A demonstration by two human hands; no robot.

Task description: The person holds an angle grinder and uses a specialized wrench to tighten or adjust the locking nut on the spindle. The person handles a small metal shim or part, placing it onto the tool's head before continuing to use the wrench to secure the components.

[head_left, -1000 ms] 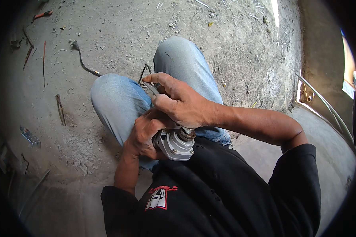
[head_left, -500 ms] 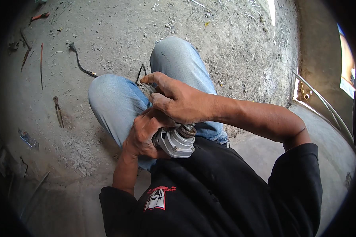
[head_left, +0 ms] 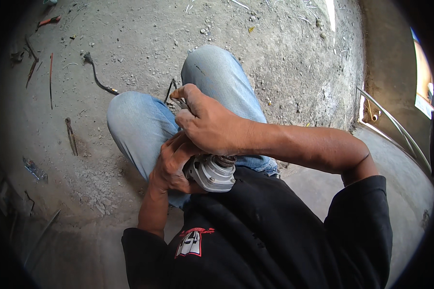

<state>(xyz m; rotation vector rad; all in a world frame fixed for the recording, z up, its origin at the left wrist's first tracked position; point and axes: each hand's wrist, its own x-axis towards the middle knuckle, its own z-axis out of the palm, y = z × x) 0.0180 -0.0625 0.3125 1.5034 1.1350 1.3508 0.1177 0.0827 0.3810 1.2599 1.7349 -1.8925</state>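
An angle grinder (head_left: 214, 176) with a silver gear head rests in my lap, the head against my shirt and the spindle on its right side. My left hand (head_left: 172, 166) is closed around the grinder's body just behind that head. My right hand (head_left: 210, 123) crosses over the left one and covers most of the body. Its thumb and index finger close on a slim grey piece (head_left: 181, 103) near the rear end, too hidden to name. Just past those fingertips, a bent black cord (head_left: 170, 89) shows between my knees.
On the dusty, rubble-strewn floor (head_left: 144, 33) to the left lie a plug with a short black cable (head_left: 95, 74), pliers (head_left: 71, 136), a thin rod (head_left: 51, 82) and a red-handled tool (head_left: 49, 20). Pale pipes (head_left: 400, 127) lean by the wall at right.
My right hand has shifted slightly left and toward me, its fingers curled more over the grey piece, and now covers part of the spindle. The left hand keeps its grip.
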